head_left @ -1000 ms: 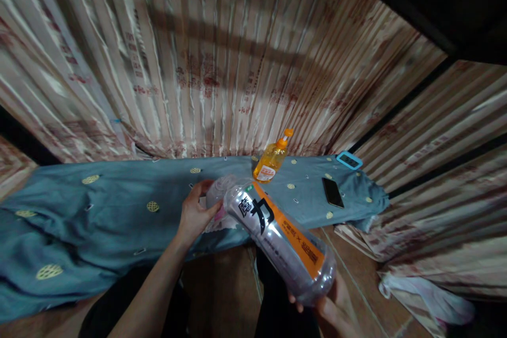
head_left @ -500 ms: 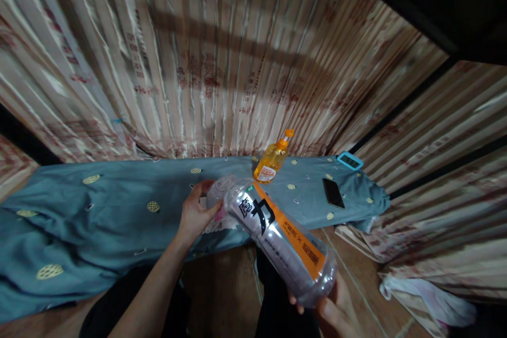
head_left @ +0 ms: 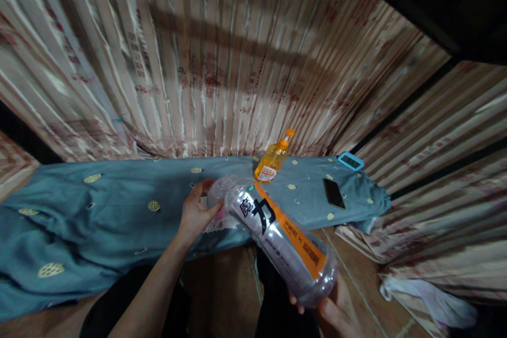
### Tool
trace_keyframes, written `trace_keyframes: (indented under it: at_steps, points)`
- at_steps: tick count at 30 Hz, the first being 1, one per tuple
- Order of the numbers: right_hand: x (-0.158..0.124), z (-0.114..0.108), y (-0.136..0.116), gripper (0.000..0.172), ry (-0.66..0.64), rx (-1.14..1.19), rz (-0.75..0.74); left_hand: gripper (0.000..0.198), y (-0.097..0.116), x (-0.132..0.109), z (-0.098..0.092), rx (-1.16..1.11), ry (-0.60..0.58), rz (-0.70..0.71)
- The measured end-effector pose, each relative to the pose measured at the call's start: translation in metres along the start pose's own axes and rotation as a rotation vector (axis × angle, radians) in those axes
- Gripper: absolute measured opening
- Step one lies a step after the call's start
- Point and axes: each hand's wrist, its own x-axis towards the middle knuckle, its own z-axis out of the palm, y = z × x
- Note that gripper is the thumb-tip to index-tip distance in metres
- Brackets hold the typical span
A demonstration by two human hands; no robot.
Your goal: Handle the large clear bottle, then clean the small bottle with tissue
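Note:
A large clear plastic bottle [head_left: 293,243] with a silver and orange label and big black characters slants across the middle, its base toward me. My right hand [head_left: 330,306] wraps round the base from below. At the far upper end, my left hand [head_left: 198,208] grips a clear, ridged plastic container [head_left: 219,193] that meets the bottle's narrow end. The fingers hide part of it, and I cannot tell whether the two are joined. Just behind stands a pump bottle [head_left: 271,161] of yellow-orange liquid, touched by neither hand.
A long surface under a teal patterned cloth [head_left: 119,200] runs across the view. On its right lie a dark phone [head_left: 334,193] and a blue-framed digital clock [head_left: 350,161]. Pleated curtains [head_left: 222,74] hang behind and to the right. A white bag [head_left: 431,301] lies low on the right.

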Motion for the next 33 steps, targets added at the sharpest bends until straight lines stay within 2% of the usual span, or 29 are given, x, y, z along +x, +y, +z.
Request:
trace_keyframes:
  at_steps: [5, 10, 14, 22, 28, 33]
  points:
    - [0.002, 0.000, 0.000, 0.075, -0.009, -0.017, -0.004, 0.049, 0.000, -0.001, 0.000, -0.003, -0.001, 0.020]
    - [0.002, 0.000, 0.003, 0.082, -0.007, 0.009, -0.003, 0.045, 0.003, -0.001, -0.003, -0.031, -0.020, 0.023]
    - [0.001, -0.002, 0.004, 0.074, -0.014, 0.028, -0.011, 0.042, 0.003, 0.000, -0.005, -0.108, -0.035, -0.022]
    - [0.001, -0.002, 0.002, 0.067, -0.036, 0.021, -0.033, 0.043, -0.003, 0.006, -0.001, -0.095, 0.069, -0.091]
    - [0.001, -0.002, 0.000, 0.068, -0.033, -0.002, -0.016, 0.041, -0.002, 0.009, -0.001, -0.078, 0.091, -0.114]
    - [-0.001, 0.001, -0.002, 0.070, -0.016, 0.014, -0.006, 0.050, -0.002, 0.010, -0.004, -0.055, 0.078, -0.136]
